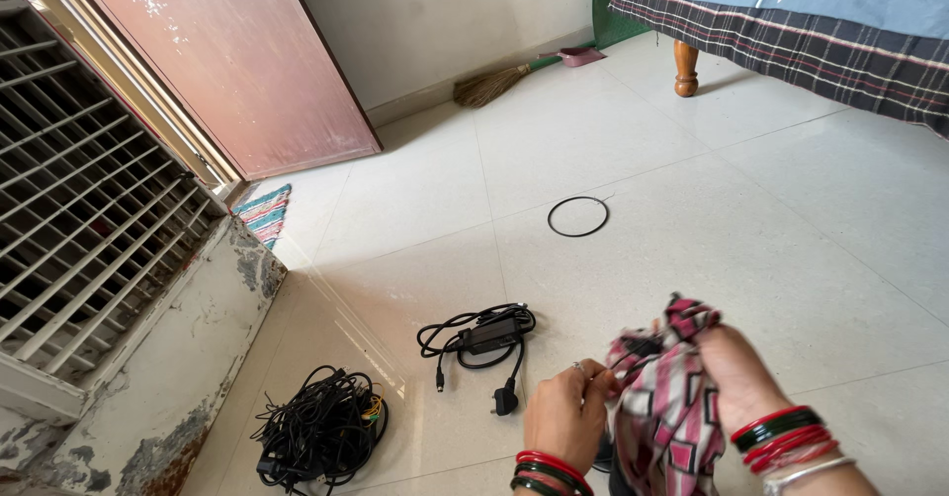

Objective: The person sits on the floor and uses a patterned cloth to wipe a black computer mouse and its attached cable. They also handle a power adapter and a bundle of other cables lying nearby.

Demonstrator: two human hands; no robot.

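My left hand and my right hand both grip a pink, black and white patterned cloth low in the head view. Red and green bangles ring both wrists. Something dark shows under the cloth between my hands, mostly hidden. Just left of my left hand a black power adapter lies on the white tiled floor, its cord looped and its plug nearest me.
A tangled bundle of black cables lies at lower left beside a worn ledge under a metal grille. A thin black ring rests on the tiles farther out. A broom, a reddish door and a bed stand at the back.
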